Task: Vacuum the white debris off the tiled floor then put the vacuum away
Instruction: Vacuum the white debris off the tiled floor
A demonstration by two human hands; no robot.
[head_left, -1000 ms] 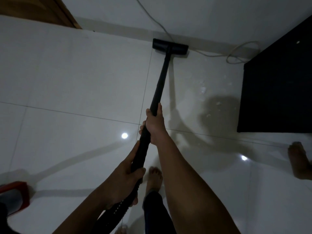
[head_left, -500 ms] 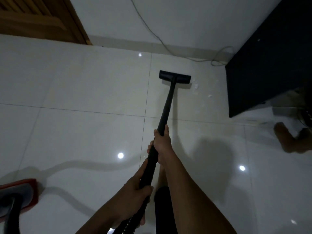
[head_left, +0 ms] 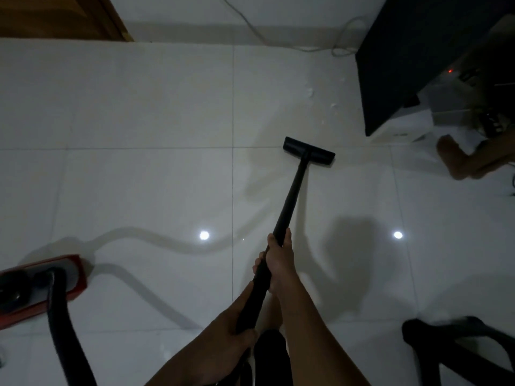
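Both my hands grip the black vacuum wand (head_left: pixel 289 201). My right hand (head_left: pixel 278 263) holds it higher up, my left hand (head_left: pixel 237 332) lower, near the hose end. The flat black floor nozzle (head_left: pixel 308 150) rests on the white tiled floor (head_left: pixel 139 107), on a grout line. Small bits of white debris (head_left: pixel 309 91) lie on the tile beyond the nozzle, with more debris (head_left: pixel 333 105) close to the black cabinet. The red vacuum body (head_left: pixel 64 280) sits at the lower left with its black hose (head_left: pixel 61 330) curving down out of view.
A black cabinet (head_left: pixel 404 65) stands at the upper right, a white cable (head_left: pixel 342 48) looping by the wall. A wooden door (head_left: pixel 55 15) is upper left. Another person's foot (head_left: pixel 457 160) stands at right. A dark chair base (head_left: pixel 459 346) is lower right.
The nozzle has been pulled back from the wall toward me, away from the debris. The view now takes in more of the red vacuum body and hose.
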